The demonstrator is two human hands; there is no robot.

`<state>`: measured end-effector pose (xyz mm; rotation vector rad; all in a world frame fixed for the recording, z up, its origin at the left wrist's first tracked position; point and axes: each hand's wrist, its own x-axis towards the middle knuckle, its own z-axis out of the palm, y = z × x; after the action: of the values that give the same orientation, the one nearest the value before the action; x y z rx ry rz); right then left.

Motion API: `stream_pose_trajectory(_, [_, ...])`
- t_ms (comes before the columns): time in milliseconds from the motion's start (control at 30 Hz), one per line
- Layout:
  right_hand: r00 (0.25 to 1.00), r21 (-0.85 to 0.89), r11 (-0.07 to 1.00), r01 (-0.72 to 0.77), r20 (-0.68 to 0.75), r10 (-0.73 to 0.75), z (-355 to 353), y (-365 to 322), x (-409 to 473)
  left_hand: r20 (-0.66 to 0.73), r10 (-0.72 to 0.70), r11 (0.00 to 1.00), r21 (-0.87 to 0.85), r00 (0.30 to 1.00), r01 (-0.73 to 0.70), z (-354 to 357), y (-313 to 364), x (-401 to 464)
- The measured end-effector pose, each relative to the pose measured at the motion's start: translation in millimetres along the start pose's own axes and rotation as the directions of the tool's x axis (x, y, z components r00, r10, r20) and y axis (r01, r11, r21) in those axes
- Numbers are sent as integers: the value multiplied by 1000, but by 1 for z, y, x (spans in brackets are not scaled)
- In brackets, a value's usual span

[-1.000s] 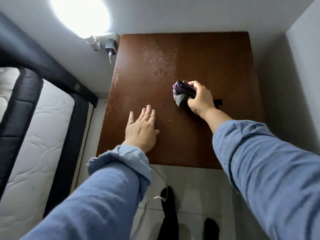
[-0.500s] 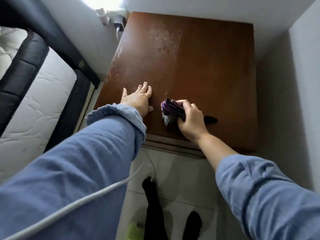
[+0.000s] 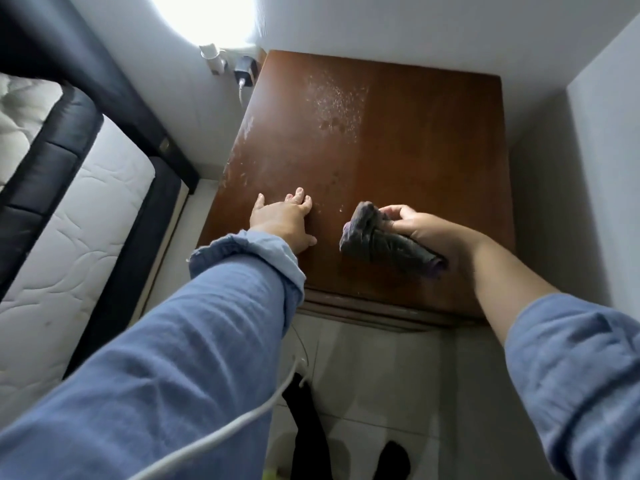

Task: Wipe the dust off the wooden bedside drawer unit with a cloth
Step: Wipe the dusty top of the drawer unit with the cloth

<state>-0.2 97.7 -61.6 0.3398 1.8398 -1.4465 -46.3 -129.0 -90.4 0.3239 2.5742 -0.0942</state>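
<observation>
The brown wooden drawer unit (image 3: pixel 415 140) fills the middle of the view, seen from above. A patch of pale dust (image 3: pixel 334 98) lies on its far half, with more smears along the left edge. My right hand (image 3: pixel 429 233) grips a bunched grey-purple cloth (image 3: pixel 381 242) that rests on the top near the front edge. My left hand (image 3: pixel 284 221) lies flat on the top at the front left, fingers spread, holding nothing.
A mattress with a dark frame (image 3: pixel 69 209) stands close on the left. A wall socket with a charger and white cable (image 3: pixel 242 72) sits at the unit's back left corner. White walls close in behind and on the right (image 3: pixel 606 168). Tiled floor (image 3: pixel 381 375) lies below.
My right hand drew the cloth from mid-top back toward the front edge and turned so the cloth now points left. My left hand shifted left and stays flat.
</observation>
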Motion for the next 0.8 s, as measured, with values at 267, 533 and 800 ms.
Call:
stream_pose_trajectory(267, [998,670,740,53,-57,-21,-31,-72,33,-217,-16,995,-104,976,-7,-55,-19,37])
stream_pose_trajectory(533, [951,423,902,82,-303,56,-81,-137,98,-83,39,998,-50,996,-43,-96,-38,110])
stream_pose_trajectory(800, [468,-182,921,345,-817,-337,-121,-186,227,-70,20,997,-67,997,-25,-77,-44,133])
